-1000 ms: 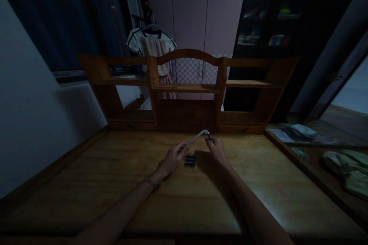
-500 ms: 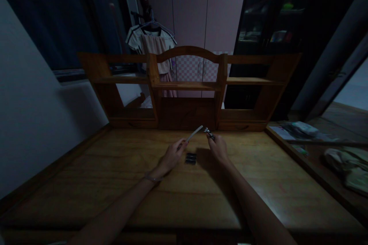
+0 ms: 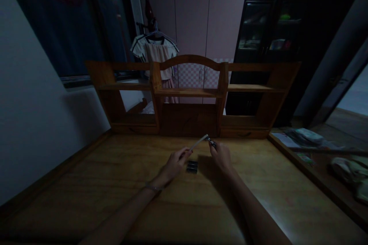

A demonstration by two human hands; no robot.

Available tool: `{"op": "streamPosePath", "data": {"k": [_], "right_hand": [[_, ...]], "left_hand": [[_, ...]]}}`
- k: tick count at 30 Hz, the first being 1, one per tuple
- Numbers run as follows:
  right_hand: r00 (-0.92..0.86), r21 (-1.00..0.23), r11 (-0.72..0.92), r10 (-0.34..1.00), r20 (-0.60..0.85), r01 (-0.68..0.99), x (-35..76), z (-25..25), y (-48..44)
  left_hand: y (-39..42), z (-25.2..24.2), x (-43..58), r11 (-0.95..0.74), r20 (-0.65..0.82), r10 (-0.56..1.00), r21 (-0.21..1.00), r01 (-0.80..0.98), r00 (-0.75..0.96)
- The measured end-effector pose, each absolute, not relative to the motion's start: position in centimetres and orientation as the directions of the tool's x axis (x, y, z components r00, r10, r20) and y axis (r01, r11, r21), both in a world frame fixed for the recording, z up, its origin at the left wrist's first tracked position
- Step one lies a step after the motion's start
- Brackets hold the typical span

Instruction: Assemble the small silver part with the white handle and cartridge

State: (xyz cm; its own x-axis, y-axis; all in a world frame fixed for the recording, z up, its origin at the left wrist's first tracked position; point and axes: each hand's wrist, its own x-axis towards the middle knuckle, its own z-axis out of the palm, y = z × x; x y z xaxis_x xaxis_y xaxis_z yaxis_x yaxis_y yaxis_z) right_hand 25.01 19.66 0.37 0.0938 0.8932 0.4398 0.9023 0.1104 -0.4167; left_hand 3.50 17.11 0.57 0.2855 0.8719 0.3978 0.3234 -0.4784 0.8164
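My left hand (image 3: 178,159) is closed round the lower end of a thin pale stick (image 3: 199,142), which slants up to the right. In my right hand (image 3: 221,156) is a razor (image 3: 212,142) with a dark handle and a silvery head. The stick's far tip meets the razor's head or lies right beside it; the dim light hides whether they touch. Below and between my hands, a small black pack with dark bars (image 3: 192,167) lies on the wooden desk (image 3: 161,208).
A wooden shelf unit (image 3: 189,92) stands along the desk's far edge. To the left is a white wall (image 3: 25,122). Beyond the desk's right edge lie a plastic-wrapped item (image 3: 309,136) and a pale cloth bag (image 3: 345,170). Clothes (image 3: 156,51) hang behind the shelf.
The stick's tip and the razor's head, apart before, have come together. Both hands keep their grip. The whole view has tilted upward slightly, so things appear lower.
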Motion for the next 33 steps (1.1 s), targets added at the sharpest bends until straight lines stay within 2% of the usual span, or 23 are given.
{"op": "streamPosePath", "data": {"k": [5,11,16,20,33], "right_hand": [[0.064,-0.387,0.142,0.879,0.473,0.911,25.1,0.5,19.6],[0.067,-0.331,0.097,0.890,0.451,0.939,25.2,0.5,19.5],[0.070,-0.337,0.113,0.872,0.485,0.935,25.3,0.3,19.6],[0.066,-0.331,0.105,0.882,0.468,0.938,25.1,0.2,19.7],[0.066,-0.372,0.145,0.864,0.500,0.917,25.3,0.2,19.7]], "left_hand": [[17.1,0.7,3.5,-0.475,0.432,0.880,0.801,0.365,0.197],[17.8,-0.2,3.4,-0.453,0.389,0.891,0.805,0.384,0.235],[18.1,-0.3,3.2,-0.440,0.398,0.898,0.825,0.354,0.189],[17.6,0.3,3.3,-0.490,0.423,0.868,0.813,0.313,0.259],[18.0,-0.2,3.1,-0.459,0.417,0.888,0.807,0.371,0.192]]}}
